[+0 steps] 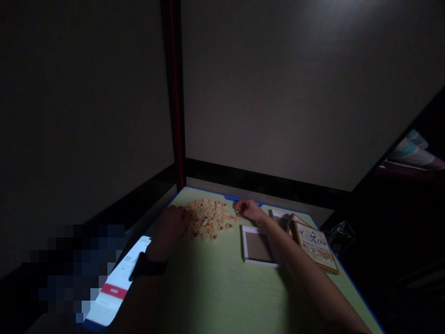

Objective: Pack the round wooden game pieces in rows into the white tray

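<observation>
Many round, pale wooden Chinese chess pieces (pixel 208 218), some marked with red or black characters, lie in a loose heap at the far end of the table. At the heap's left edge rests my left hand (pixel 171 221); it is dim, and its fingertips are mostly hidden against the pieces. Just right of the heap, my right hand (pixel 248 209) has its fingers pinched on a chess piece (pixel 238 211). Below my right wrist is a shallow box tray (pixel 244 246) with white rims, partly covered by my forearm.
The green table (pixel 215 287) has a blue edge and stands in a wall corner. A lit phone (pixel 107 301) lies by my left forearm. A second white-rimmed tray (pixel 278 214) and a printed box lid (pixel 314 243) lie at right. A dark wire-framed holder (pixel 342 236) is beyond the right edge.
</observation>
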Demonstrator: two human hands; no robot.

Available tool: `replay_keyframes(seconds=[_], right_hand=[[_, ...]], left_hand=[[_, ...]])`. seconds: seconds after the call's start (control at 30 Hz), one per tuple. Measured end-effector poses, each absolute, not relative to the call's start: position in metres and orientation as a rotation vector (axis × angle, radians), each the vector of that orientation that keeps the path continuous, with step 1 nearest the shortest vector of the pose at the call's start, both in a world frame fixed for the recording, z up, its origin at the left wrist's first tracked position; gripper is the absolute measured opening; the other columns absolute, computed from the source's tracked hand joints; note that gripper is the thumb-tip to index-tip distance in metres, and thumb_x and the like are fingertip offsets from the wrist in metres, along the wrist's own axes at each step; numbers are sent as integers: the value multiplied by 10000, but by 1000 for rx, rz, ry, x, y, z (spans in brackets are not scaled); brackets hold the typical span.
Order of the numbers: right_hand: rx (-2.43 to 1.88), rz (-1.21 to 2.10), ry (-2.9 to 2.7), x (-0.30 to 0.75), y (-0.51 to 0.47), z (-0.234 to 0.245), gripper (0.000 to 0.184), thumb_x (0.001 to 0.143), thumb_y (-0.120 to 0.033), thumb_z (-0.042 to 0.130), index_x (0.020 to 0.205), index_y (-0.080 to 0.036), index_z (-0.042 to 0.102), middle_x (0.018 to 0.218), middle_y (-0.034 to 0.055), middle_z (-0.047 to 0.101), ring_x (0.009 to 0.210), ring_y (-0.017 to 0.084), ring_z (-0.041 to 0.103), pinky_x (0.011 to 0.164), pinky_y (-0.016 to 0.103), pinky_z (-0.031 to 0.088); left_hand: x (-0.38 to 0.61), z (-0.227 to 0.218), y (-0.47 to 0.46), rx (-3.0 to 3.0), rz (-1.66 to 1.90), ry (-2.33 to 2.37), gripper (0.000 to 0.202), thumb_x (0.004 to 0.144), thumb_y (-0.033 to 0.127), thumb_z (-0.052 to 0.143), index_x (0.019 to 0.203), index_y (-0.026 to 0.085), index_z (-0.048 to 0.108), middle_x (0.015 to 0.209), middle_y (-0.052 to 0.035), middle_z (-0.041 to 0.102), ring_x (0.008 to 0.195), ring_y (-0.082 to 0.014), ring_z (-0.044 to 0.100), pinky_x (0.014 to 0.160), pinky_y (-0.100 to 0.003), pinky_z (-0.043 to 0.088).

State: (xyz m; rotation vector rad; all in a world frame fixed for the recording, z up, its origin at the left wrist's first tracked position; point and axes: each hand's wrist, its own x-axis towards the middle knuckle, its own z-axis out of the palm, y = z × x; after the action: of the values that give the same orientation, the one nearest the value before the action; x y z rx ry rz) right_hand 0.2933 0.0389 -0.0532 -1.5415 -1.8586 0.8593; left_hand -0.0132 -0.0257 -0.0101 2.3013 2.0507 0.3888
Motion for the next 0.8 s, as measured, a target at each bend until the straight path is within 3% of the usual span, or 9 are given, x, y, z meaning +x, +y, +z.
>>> replay_keyframes(seconds=[0.17,0.27,0.4,0.63,0.8], right_hand=[[-1637,699,-2013,285,53,-44,273,633,-94,676,901,-143,695,660,-26,652,617,131,597,623,235,459],[-1649,567,-2141,268,60,-35,278,704,-112,661,970,-171,720,779,7,712,753,163,652,719,250,466],[-1645,422,-2323,241,62,-29,269,704,-59,626,908,-195,737,883,38,744,880,196,670,768,236,434],[-1691,250,-2366,245,49,-15,276,767,-51,578,1014,-146,655,926,90,720,839,194,639,678,239,376],[-1657,207,-2295,273,21,0,283,825,-79,559,1101,-140,561,975,91,691,842,170,620,702,232,392]], left_hand=[[-4,-10,-27,2364,469,2058,369,961,296,382,981,144,718,992,-137,697,955,-244,640,865,-333,470],[-1,-9,-28,2380,518,2066,366,970,298,378,1002,154,712,1002,-127,690,977,-249,622,877,-342,468],[3,-10,-29,2409,550,2014,343,970,282,386,981,159,706,988,-113,682,972,-239,612,889,-339,464],[13,-4,-34,2475,515,1973,332,971,259,391,957,162,708,961,-126,671,1000,-261,608,870,-355,459],[31,-7,-45,2566,507,1814,306,966,224,402,960,161,701,1016,-135,675,1033,-270,599,923,-383,444]])
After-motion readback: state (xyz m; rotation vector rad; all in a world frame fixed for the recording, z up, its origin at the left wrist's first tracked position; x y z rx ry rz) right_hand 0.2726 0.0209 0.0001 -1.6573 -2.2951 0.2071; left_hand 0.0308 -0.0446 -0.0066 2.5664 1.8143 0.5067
